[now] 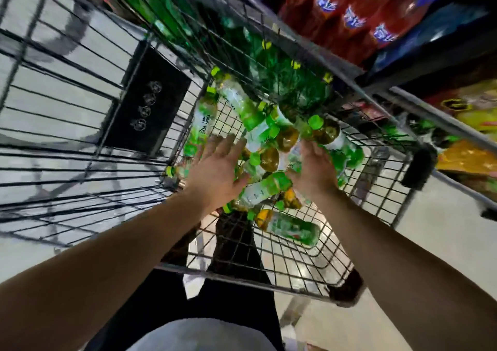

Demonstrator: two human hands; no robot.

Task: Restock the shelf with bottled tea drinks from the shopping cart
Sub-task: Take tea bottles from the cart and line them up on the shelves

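1. Reaching into shopping cart (269, 272): left hand (215, 173) flat, fingers straight, holding nothing; right hand (314, 167) over tea bottles (258, 186), grip unclear.
2. Advice: grasp bottles mid-body, one per hand.

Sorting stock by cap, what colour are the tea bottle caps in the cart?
Bright green caps, head view.

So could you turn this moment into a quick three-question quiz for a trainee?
1. True or false: both hands, left hand and right hand, reach into the grey wire shopping cart.
2. What colour are the caps on the clear plastic tea bottles?
A red
B green
C black
3. Fill in: the red-labelled bottles on the shelf stand to the cart's ____ side.

Key:
1. true
2. B
3. right
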